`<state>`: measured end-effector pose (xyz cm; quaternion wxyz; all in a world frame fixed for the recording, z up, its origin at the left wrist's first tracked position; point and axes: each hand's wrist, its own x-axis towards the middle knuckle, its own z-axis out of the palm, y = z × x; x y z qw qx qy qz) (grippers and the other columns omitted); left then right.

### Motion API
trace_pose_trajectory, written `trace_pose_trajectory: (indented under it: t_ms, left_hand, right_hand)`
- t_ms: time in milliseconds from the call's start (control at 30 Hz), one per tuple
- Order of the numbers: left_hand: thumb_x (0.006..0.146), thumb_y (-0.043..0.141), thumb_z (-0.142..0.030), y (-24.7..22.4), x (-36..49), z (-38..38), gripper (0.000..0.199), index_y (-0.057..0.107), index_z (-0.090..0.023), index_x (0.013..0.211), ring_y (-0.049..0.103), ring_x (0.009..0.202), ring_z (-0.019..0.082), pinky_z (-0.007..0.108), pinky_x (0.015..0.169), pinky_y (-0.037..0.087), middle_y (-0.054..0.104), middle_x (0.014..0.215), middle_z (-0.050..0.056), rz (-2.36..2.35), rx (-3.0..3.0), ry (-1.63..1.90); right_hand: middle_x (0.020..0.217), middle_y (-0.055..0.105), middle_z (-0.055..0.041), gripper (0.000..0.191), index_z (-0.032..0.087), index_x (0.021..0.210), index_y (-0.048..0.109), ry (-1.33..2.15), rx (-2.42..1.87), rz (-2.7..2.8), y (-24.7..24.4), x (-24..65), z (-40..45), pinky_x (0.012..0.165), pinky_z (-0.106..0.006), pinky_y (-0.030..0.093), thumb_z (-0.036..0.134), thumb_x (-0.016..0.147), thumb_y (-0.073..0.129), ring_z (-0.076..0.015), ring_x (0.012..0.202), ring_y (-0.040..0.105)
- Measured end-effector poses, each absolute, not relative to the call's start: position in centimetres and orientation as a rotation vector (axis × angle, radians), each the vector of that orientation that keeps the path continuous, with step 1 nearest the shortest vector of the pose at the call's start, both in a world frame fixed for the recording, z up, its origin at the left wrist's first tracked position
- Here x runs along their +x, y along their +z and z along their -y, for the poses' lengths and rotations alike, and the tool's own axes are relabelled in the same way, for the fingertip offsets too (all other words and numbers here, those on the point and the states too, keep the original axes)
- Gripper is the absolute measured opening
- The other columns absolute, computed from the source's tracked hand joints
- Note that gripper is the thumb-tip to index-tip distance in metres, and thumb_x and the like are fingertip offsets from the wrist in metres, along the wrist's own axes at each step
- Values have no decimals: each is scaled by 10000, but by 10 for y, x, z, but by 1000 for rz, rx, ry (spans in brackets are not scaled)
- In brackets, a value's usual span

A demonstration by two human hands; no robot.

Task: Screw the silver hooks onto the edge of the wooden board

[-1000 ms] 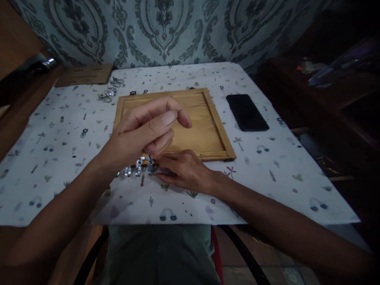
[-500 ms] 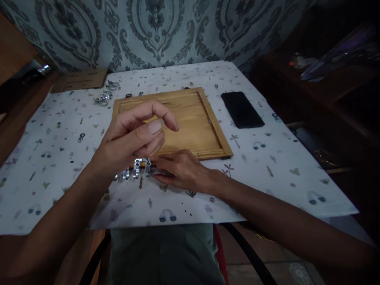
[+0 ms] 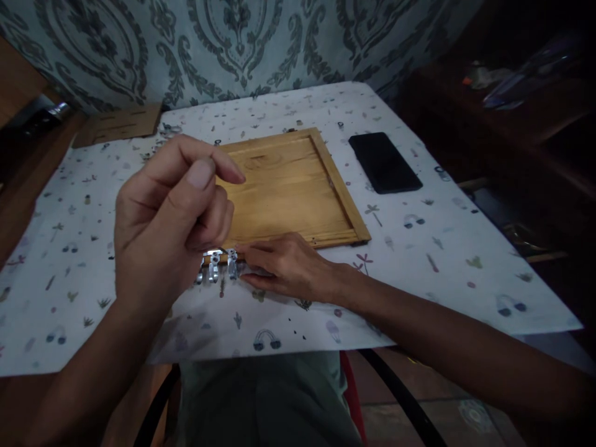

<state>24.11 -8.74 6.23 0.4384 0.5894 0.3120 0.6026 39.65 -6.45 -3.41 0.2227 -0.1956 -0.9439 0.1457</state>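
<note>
Wooden panel (image 3: pixel 279 192): flat, mid-tabletop (image 3: pixel 288 323). Cardboard piece (image 3: pixel 118 124) at far left corner. Left hand (image 3: pixel 162 217) raised over panel's left side, fingers curled, thumb against index; cannot tell if they clamp anything. Three metal clips (image 3: pixel 213 267) visible along panel's near edge, left part; whether fastened, cannot tell. Right hand (image 3: pixel 291 267) at rightmost clip, thumb and index slightly apart; grip unclear. Near edge right of it shows no clips. Phone (image 3: pixel 385 162) toward tabletop's right edge.
</note>
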Motion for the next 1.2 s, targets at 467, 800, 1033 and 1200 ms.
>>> trace_pose_trajectory:
  t_ms: [467,800,1033,1200]
  left_hand:
    - [929,462,-162,52,243,80,263,619,-149,718,208,385,74,253,386,158,280,445,-37,-894,1236,1643]
    - [942,455,-161,53,244,86,275,629,-150,730,222,393,74,282,410,167,295,455,-37,-914,1322,1671]
    - [936,468,-153,48,243,83,262,637,-159,736,213,376,73,286,399,161,293,445,-42,-855,1409,1700]
    - [934,500,-169,49,243,83,242,639,-156,735,225,383,67,283,407,167,297,454,-44,-869,1389,1683]
  right_hand:
    - [1017,721,-69,252,141,1056,625,381,-570,2611,-36,396,65,607,-267,406,340,905,594,-167,797,660]
    - [998,721,-64,271,141,1087,616,397,-569,2618,-36,396,65,604,-270,394,348,920,566,-166,788,653]
    - [1003,724,-67,284,137,1101,617,399,-566,2605,-36,397,65,602,-265,382,348,916,570,-167,787,651]
    - [984,721,-67,294,127,1108,614,392,-566,2602,-36,397,65,587,-270,375,347,920,565,-167,769,646]
